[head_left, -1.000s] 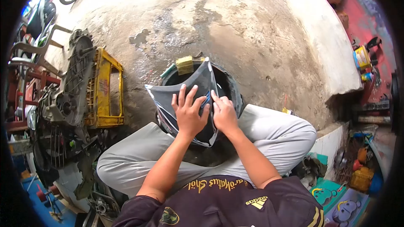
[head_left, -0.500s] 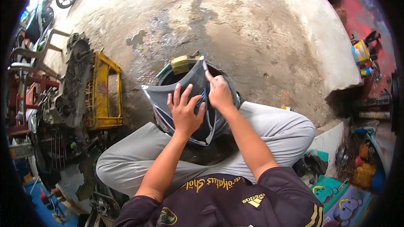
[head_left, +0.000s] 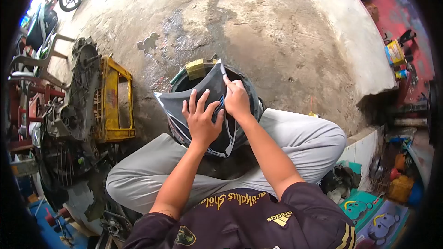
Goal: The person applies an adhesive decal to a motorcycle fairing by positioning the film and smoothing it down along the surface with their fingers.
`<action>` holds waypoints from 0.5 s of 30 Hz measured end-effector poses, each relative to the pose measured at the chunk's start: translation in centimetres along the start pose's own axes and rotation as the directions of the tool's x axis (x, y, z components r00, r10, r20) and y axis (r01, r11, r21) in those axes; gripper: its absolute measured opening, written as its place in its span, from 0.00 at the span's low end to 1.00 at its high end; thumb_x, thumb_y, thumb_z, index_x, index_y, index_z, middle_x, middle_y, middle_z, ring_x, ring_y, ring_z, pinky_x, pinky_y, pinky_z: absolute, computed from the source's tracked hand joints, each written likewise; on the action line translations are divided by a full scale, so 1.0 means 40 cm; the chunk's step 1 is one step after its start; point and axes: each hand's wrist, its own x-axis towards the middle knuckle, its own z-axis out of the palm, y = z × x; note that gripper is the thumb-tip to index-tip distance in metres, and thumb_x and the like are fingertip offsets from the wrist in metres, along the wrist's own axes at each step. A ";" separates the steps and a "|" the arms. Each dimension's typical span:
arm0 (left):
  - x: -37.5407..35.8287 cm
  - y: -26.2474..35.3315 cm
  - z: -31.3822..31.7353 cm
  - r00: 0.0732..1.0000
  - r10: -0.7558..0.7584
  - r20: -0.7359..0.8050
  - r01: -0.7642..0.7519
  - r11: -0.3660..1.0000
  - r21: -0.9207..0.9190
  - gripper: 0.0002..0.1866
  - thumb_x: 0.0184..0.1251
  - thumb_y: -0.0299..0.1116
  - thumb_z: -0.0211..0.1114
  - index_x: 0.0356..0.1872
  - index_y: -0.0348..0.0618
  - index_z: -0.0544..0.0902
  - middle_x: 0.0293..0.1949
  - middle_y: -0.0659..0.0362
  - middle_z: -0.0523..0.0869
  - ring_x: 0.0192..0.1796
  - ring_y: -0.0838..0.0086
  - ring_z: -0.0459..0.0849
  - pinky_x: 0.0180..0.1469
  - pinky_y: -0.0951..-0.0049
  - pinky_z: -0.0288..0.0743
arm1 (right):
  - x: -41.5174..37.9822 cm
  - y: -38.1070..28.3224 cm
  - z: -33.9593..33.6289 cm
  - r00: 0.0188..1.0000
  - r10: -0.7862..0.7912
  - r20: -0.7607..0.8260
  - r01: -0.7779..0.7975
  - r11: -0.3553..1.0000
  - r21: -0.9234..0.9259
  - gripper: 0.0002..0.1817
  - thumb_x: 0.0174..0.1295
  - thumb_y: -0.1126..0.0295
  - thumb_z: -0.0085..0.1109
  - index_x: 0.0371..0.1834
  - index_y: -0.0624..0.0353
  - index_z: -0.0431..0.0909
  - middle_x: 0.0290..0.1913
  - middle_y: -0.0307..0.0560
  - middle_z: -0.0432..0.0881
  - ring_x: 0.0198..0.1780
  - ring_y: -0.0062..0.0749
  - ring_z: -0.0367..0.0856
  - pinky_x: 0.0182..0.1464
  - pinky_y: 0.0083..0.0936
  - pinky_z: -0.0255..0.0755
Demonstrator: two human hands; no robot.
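A dark grey motorcycle body panel with pale, worn edges lies tilted across a round black tub between my legs. My left hand lies on the panel's face with its fingers spread. At the panel's right edge, my right hand has its index finger stretched along the rim and its other fingers curled. Whatever may be under those curled fingers is hidden. A yellowish block sits on the tub's far rim.
To the left stand a yellow plastic crate and a grey engine casing. A low white wall runs along the right. Damp concrete floor stretches ahead. Several parts and a teal printed board lie at lower right.
My right hand has shifted slightly down and left along the panel's edge. The panel's lower tip has moved up a little, and my left hand stays nearly in place.
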 end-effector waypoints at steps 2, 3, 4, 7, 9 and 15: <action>-0.005 -0.004 0.007 1.000 -0.007 -0.012 0.008 1.000 0.016 0.15 0.64 0.41 0.78 0.51 0.57 0.93 0.75 0.57 0.81 0.86 0.48 0.63 0.83 0.37 0.49 | -0.014 -0.004 -0.005 1.000 0.009 0.012 -0.009 1.000 -0.003 0.23 0.78 0.74 0.56 0.73 0.52 0.84 0.50 0.58 0.84 0.51 0.58 0.86 0.57 0.45 0.79; -0.007 -0.005 0.012 1.000 -0.005 -0.017 0.005 1.000 0.016 0.14 0.65 0.41 0.78 0.51 0.57 0.93 0.76 0.57 0.80 0.86 0.48 0.63 0.83 0.37 0.49 | -0.032 -0.006 -0.011 1.000 0.021 0.024 -0.021 1.000 0.010 0.24 0.78 0.75 0.55 0.75 0.52 0.83 0.50 0.59 0.83 0.51 0.58 0.85 0.57 0.45 0.79; -0.004 0.001 0.010 1.000 0.000 -0.015 0.001 1.000 0.013 0.14 0.65 0.41 0.78 0.51 0.57 0.93 0.76 0.57 0.80 0.86 0.48 0.63 0.83 0.37 0.49 | -0.056 -0.007 -0.013 0.999 0.030 0.041 -0.031 0.999 0.026 0.25 0.78 0.76 0.55 0.76 0.52 0.82 0.49 0.59 0.83 0.50 0.58 0.85 0.57 0.45 0.79; -0.004 0.005 0.000 1.000 -0.008 -0.022 0.008 1.000 -0.005 0.14 0.65 0.42 0.77 0.51 0.57 0.93 0.75 0.58 0.81 0.86 0.50 0.63 0.84 0.39 0.48 | -0.144 0.000 -0.028 0.996 0.031 0.086 -0.036 0.998 0.059 0.26 0.78 0.74 0.55 0.79 0.52 0.80 0.49 0.60 0.82 0.53 0.62 0.84 0.58 0.51 0.78; -0.004 0.003 -0.003 1.000 -0.015 -0.016 0.014 1.000 -0.002 0.15 0.64 0.41 0.77 0.51 0.58 0.93 0.75 0.59 0.81 0.86 0.49 0.63 0.84 0.39 0.48 | -0.182 0.001 -0.032 0.998 -0.015 0.066 0.011 0.998 0.058 0.27 0.78 0.74 0.54 0.80 0.50 0.79 0.49 0.61 0.82 0.53 0.63 0.84 0.59 0.51 0.79; 0.001 -0.005 -0.003 1.000 -0.013 0.012 0.013 1.000 0.006 0.17 0.59 0.39 0.78 0.51 0.61 0.93 0.76 0.59 0.80 0.87 0.49 0.62 0.84 0.35 0.50 | -0.029 0.014 -0.023 0.990 0.068 0.125 -0.078 0.994 0.076 0.26 0.80 0.72 0.52 0.79 0.45 0.80 0.53 0.62 0.81 0.55 0.62 0.84 0.60 0.48 0.79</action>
